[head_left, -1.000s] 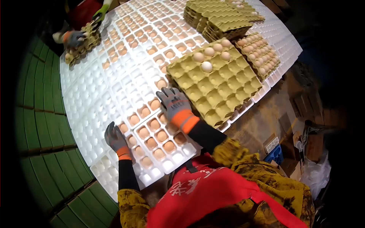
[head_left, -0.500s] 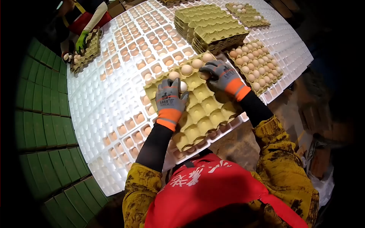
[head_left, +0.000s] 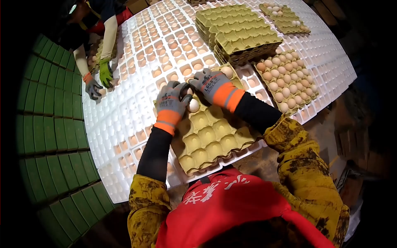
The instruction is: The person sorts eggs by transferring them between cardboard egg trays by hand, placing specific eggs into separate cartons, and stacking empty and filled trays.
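In front of me lies a yellowish pulp egg tray (head_left: 209, 140), its near cups holding nothing. My left hand (head_left: 171, 102), in a grey and orange glove, is closed at the tray's far left part, thumb and fingers around a pale egg (head_left: 190, 91). A whiter egg (head_left: 193, 106) sits just beside its thumb. Close against it, my right hand (head_left: 211, 85), gloved alike, bends its fingers down over the far row; an egg there is mostly hidden beneath them. Another egg (head_left: 227, 72) rests in the tray's far corner, beyond the right hand.
A stack of pulp trays (head_left: 237, 33) stands behind. To its right are a filled egg tray (head_left: 287, 80) and a partly filled tray (head_left: 285, 18). White plastic trays (head_left: 124, 105) with eggs spread below. A co-worker's gloved hands (head_left: 99, 80) work far left, near green boxes (head_left: 49, 140).
My right hand has moved left, close to my left hand, and now covers eggs in the far row. The co-worker's hands have come forward over the white trays.
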`<state>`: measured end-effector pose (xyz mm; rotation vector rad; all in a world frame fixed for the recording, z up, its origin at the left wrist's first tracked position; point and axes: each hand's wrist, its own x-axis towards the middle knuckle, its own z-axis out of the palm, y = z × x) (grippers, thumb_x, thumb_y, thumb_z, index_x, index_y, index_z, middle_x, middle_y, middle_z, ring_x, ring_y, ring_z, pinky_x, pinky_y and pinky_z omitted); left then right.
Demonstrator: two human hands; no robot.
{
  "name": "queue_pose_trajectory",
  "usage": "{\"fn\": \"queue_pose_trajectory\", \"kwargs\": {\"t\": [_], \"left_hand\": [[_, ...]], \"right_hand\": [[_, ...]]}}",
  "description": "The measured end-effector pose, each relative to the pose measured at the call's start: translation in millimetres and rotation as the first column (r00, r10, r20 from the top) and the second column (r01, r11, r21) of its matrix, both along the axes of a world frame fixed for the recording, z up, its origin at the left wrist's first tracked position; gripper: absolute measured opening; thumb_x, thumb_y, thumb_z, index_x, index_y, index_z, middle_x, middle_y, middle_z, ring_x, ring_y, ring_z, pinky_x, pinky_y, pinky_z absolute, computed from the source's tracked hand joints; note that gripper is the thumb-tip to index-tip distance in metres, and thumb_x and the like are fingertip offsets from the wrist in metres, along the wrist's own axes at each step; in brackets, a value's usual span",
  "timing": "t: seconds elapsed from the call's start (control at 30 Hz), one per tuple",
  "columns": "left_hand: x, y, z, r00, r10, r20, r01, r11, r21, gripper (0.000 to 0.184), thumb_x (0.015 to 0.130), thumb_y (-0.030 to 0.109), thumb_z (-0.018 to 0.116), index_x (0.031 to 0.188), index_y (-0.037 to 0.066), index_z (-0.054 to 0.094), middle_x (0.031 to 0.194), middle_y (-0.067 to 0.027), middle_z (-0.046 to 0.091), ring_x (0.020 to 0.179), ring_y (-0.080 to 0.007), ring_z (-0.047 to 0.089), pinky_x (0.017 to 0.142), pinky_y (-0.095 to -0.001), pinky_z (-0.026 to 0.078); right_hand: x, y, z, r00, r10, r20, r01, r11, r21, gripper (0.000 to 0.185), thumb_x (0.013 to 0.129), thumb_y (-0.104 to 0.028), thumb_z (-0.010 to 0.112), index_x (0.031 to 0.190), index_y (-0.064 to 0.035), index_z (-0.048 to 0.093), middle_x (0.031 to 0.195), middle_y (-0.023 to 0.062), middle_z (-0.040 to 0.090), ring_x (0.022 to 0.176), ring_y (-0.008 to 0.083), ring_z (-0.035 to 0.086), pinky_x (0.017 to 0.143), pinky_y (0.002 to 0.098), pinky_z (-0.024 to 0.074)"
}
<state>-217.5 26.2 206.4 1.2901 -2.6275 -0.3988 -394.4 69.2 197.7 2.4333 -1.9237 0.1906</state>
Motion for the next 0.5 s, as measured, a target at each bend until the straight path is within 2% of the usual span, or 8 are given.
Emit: {"fn": "queue_pose_trajectory", "kwargs": {"t": [0.07, 0.13, 0.23, 0.33, 0.37, 0.4, 0.47, 0.5], "left_hand": [[2.0, -9.9, -7.0, 0.997, -0.066, -0.028, 0.067, 0.997, 0.027, 0.047, 0.082, 0.026, 0.071, 0.127, 0.016, 0.06, 0.118, -0.0071, 0.062, 0.105, -0.0287, 0.058, 0.094, -0.038, 0.046], [8.2, -14.6, -13.6, 0.978, -0.024, -0.207, 0.061, 0.983, 0.173, 0.044, 0.084, 0.021, 0.069, 0.127, 0.014, 0.06, 0.116, -0.0074, 0.063, 0.102, -0.026, 0.06, 0.092, -0.0359, 0.048], [17.3, -12.3, -11.5, 0.675, 0.346, -0.651, 0.15, 0.8, 0.581, 0.039, 0.088, 0.007, 0.062, 0.127, 0.006, 0.058, 0.11, -0.0064, 0.064, 0.098, -0.02, 0.063, 0.089, -0.0333, 0.051], [8.4, -15.3, 9.9, 0.153, 0.642, -0.752, 0.432, 0.641, 0.635, 0.03, 0.095, 0.014, 0.051, 0.123, 0.005, 0.058, 0.108, -0.0072, 0.062, 0.097, -0.0202, 0.061, 0.086, -0.0301, 0.052], [-0.5, -21.2, 3.5, 0.239, 0.472, -0.848, 0.424, 0.735, 0.529, 0.03, 0.095, 0.02, 0.048, 0.119, 0.006, 0.06, 0.11, -0.0068, 0.061, 0.103, -0.0201, 0.059, 0.09, -0.03, 0.05], [-5.1, -24.3, 2.0, 0.496, 0.48, -0.723, 0.306, 0.683, 0.663, 0.031, 0.092, 0.023, 0.054, 0.118, 0.009, 0.062, 0.111, -0.008, 0.061, 0.106, -0.0214, 0.059, 0.087, -0.0351, 0.051], [-51.8, -16.9, -9.6, 0.78, -0.006, -0.625, 0.139, 0.976, 0.165, 0.025, 0.088, 0.026, 0.06, 0.109, 0.013, 0.065, 0.107, -0.0085, 0.061, 0.101, -0.0233, 0.06, 0.079, -0.0401, 0.052], [-70.7, -9.0, -1.3, 0.944, -0.148, -0.295, 0.158, 0.987, 0.009, 0.027, 0.085, 0.027, 0.064, 0.108, 0.013, 0.064, 0.107, -0.0084, 0.062, 0.1, -0.025, 0.061, 0.081, -0.0392, 0.052]], "right_hand": [[-20.9, 10.6, 13.9, 0.926, 0.017, 0.378, -0.018, 1.0, -0.001, 0.03, 0.084, -0.019, 0.063, 0.113, -0.0119, 0.063, 0.108, 0.0075, 0.063, 0.098, 0.0261, 0.063, 0.08, 0.0407, 0.0514], [-43.8, 39.8, 35.1, 0.094, -0.33, 0.939, -0.084, 0.938, 0.337, 0.039, 0.086, -0.019, 0.062, 0.123, -0.0063, 0.059, 0.11, 0.0076, 0.063, 0.096, 0.0189, 0.062, 0.078, 0.0323, 0.0521], [-99.4, 44.7, 20.8, -0.331, -0.112, 0.937, 0.003, 0.993, 0.12, 0.053, 0.085, -0.016, 0.065, 0.134, -0.0011, 0.049, 0.107, 0.0045, 0.062, 0.087, 0.0137, 0.063, 0.065, 0.0262, 0.0526], [-127.6, 39.2, 42.2, 0.239, -0.339, 0.91, -0.021, 0.935, 0.354, 0.043, 0.082, -0.025, 0.072, 0.121, -0.0113, 0.064, 0.113, 0.0069, 0.061, 0.101, 0.0184, 0.061, 0.085, 0.0317, 0.0523], [-122.8, 23.4, 39.9, 0.718, 0.081, 0.691, -0.021, 0.995, -0.094, 0.038, 0.078, -0.029, 0.077, 0.114, -0.0171, 0.07, 0.117, 0.0101, 0.059, 0.107, 0.0256, 0.061, 0.092, 0.0354, 0.0508], [-120.1, 21.2, 40.1, 0.881, 0.003, 0.473, -0.003, 1.0, 0.001, 0.043, 0.076, -0.028, 0.078, 0.117, -0.0182, 0.068, 0.125, 0.0123, 0.056, 0.113, 0.0302, 0.059, 0.094, 0.0388, 0.0497], [-97.9, 11.3, 35.1, 0.989, -0.147, 0.012, 0.145, 0.984, 0.106, 0.044, 0.076, -0.028, 0.076, 0.118, -0.0199, 0.067, 0.129, 0.0116, 0.053, 0.111, 0.0295, 0.06, 0.092, 0.0397, 0.0507], [-92.0, 0.3, 27.6, 0.969, -0.186, -0.161, 0.219, 0.951, 0.217, 0.045, 0.075, -0.028, 0.075, 0.118, -0.0189, 0.065, 0.128, 0.0117, 0.055, 0.108, 0.0296, 0.062, 0.089, 0.039, 0.0515]]}}
